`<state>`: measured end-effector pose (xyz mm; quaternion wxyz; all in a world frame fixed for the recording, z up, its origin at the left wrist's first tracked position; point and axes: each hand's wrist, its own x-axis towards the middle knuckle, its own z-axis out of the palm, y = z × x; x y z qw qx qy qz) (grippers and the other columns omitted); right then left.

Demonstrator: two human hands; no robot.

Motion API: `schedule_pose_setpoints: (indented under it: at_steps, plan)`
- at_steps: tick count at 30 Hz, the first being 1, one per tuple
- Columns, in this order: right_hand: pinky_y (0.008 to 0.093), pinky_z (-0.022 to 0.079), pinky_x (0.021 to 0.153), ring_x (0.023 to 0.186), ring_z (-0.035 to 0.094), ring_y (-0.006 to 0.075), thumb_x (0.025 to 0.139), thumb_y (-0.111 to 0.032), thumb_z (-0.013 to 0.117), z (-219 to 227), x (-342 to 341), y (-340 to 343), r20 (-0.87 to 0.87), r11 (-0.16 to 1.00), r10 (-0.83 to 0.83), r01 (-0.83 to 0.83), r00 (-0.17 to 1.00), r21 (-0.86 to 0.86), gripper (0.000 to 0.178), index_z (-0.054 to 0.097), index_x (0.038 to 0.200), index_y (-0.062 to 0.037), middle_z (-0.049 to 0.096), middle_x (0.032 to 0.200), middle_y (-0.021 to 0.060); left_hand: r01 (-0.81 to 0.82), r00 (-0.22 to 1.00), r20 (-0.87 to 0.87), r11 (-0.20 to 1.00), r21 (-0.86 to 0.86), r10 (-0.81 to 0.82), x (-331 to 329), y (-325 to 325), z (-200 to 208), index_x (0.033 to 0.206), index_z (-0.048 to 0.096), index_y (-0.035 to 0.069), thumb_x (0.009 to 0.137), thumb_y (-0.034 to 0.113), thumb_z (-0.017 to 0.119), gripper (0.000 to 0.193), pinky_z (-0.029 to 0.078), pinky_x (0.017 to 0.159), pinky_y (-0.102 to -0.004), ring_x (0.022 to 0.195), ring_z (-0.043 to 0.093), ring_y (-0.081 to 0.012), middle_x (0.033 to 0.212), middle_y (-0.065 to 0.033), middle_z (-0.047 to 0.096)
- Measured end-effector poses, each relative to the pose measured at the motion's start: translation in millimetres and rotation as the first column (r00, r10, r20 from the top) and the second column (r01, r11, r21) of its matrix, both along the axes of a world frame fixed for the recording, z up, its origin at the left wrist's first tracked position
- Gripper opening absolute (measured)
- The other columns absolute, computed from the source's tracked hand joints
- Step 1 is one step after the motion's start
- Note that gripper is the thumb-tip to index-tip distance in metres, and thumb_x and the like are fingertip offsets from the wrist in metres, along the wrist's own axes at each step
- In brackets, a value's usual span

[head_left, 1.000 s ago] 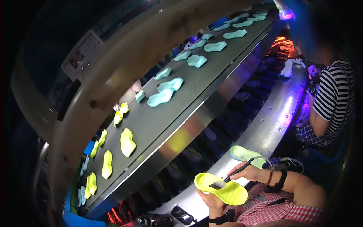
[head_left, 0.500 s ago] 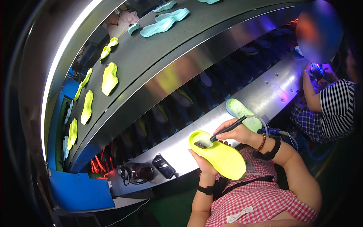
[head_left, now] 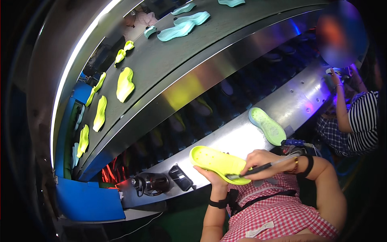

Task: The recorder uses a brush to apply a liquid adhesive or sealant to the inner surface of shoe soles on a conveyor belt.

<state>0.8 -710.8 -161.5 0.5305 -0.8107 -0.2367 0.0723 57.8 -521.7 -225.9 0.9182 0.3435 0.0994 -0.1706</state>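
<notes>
My left hand (head_left: 213,176) holds up a bright yellow shoe sole (head_left: 215,158) from beneath, closed on its near edge. My right hand (head_left: 264,159) grips a black-handled brush (head_left: 260,168) with a clear tube running back along the wrist. The brush's head rests at the near right end of the sole, by its rim. Small round marks show at the sole's far left end. Just beyond my right hand, a pale green sole with a light blue edge (head_left: 267,125) lies on the metal ledge (head_left: 231,133).
Beyond the ledge, a dark conveyor belt (head_left: 161,56) carries several yellow and light blue soles. Shoes fill the dim space under it. A black tray (head_left: 180,177) and a dark glass pot (head_left: 157,183) stand on the ledge at left. A co-worker in stripes (head_left: 364,113) works at right.
The brush has moved from the sole's far left end to its near right end. The sole has shifted left and turned somewhat. My view has shifted slightly.
</notes>
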Motion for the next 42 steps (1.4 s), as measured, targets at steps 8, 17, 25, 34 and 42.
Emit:
schedule_pose_setpoints:
  at_steps: [8,17,25,34,42]
  plan:
    - [0.0254,0.046,0.067,0.074,0.060,0.0187,0.073,-0.015,0.067,34.3,28.8,-4.9,-0.085,0.916,-0.215,0.231,0.973,0.328,0.021,0.066,0.091,-0.0041,0.061,0.080,0.0116,0.036,0.999,0.013,0.994,-0.107,-0.035,-13.3,-35.6,44.8,0.123,0.041,0.010,0.083,0.065,0.025,0.070,0.041,0.088,-0.0415,0.095,0.055,-0.0291,0.118,-0.0120,0.048]
    - [0.0259,0.047,0.069,0.077,0.060,0.0167,0.072,-0.015,0.067,32.8,15.0,-6.2,-0.289,0.930,-0.135,0.222,0.948,0.292,0.020,0.067,0.089,-0.0046,0.063,0.084,0.0120,-0.014,0.986,0.166,0.994,-0.107,0.032,-13.2,-26.8,47.1,0.118,0.042,0.006,0.079,0.071,0.020,0.079,0.046,0.079,-0.0398,0.083,0.057,-0.0273,0.090,-0.0145,0.059]
    - [0.0251,0.045,0.065,0.071,0.057,0.0172,0.070,-0.010,0.067,25.5,10.3,-14.7,-0.072,0.945,-0.139,0.154,0.988,0.288,0.020,0.067,0.090,-0.0066,0.060,0.079,0.0105,-0.254,0.939,0.235,0.967,-0.020,0.251,3.7,-16.8,58.4,0.121,0.042,0.010,0.078,0.071,0.018,0.079,0.046,0.079,-0.0432,0.086,0.057,-0.0283,0.096,-0.0114,0.059]
    - [0.0233,0.046,0.065,0.070,0.059,0.0161,0.072,-0.008,0.067,13.4,2.9,-22.5,-0.112,0.929,-0.100,0.133,0.989,0.345,0.020,0.066,0.091,-0.0052,0.062,0.081,0.0079,-0.209,0.924,0.323,0.978,-0.019,0.204,11.8,-6.2,69.6,0.119,0.045,0.008,0.074,0.076,0.021,0.084,0.045,0.081,-0.0412,0.085,0.057,-0.0275,0.094,-0.0121,0.059]
    - [0.0261,0.046,0.083,0.093,0.057,0.0174,0.077,-0.003,0.062,-4.0,1.1,-18.7,-0.386,0.648,0.229,0.156,0.894,0.745,0.018,0.059,0.094,0.0020,0.059,0.099,0.0117,-0.074,0.942,0.321,0.993,-0.092,0.100,12.6,-4.6,94.3,0.117,0.047,0.007,0.079,0.070,0.024,0.077,0.044,0.083,-0.0436,0.092,0.055,-0.0285,0.103,-0.0118,0.057]
